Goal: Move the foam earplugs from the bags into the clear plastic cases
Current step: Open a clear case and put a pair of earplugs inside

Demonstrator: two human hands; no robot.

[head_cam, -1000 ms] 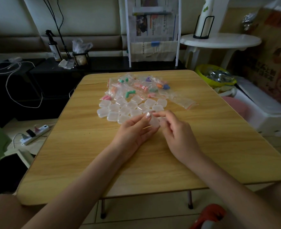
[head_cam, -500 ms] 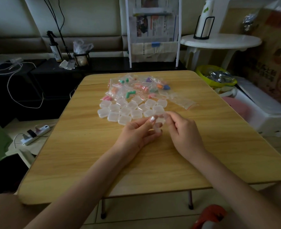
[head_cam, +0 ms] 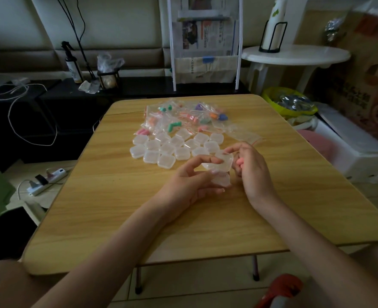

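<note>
On the wooden bench, my left hand pinches an opened clear case; my right hand, just beside it, curls around pink earplugs.

This looks like a home living room: a low wooden folding table, a white rack of newspapers, a round white plastic side table, and a white power strip on the floor.

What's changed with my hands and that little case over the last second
The clear case between both hands has opened; its lid now stands up. The left hand steadies the base, and the right hand holds a pink earplug beside it. The bags and other cases stayed put.
</note>
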